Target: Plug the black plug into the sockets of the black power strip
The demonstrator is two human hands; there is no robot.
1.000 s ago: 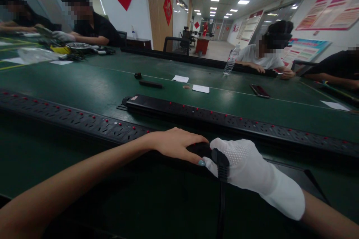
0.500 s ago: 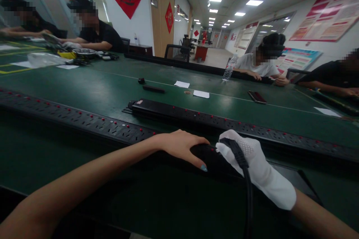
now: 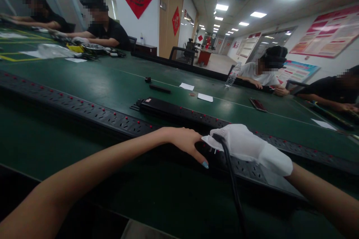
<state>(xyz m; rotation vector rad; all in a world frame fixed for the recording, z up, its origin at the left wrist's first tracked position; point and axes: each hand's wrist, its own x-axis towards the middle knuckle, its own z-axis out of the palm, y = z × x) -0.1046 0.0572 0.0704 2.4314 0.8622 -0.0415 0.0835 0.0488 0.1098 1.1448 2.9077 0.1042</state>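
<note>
A long black power strip [image 3: 84,105] with red buttons runs along the near side of the table, passing behind my left forearm. My bare left hand [image 3: 186,142] is closed over this strip, thumb on its near side and fingers over the far side. In a white glove, my right hand [image 3: 238,143] grips a black plug [image 3: 218,137] just above the strip, right of my left thumb. The plug's metal pins point down and show apart from the sockets. Its thick black cord [image 3: 234,190] hangs past the table's near side.
Behind lies a second black power strip [image 3: 165,109]. Farther back are a small black bar [image 3: 159,89], paper slips [image 3: 205,97], a phone [image 3: 258,104] and a water bottle [image 3: 233,74]. Several people sit around the table [image 3: 112,86]; tools and a plastic bag [image 3: 53,50] lie at far left.
My right hand has turned and shifted slightly left, and the plug's pins now face down over the strip. My left hand keeps its hold. The camera view has shifted a little.
</note>
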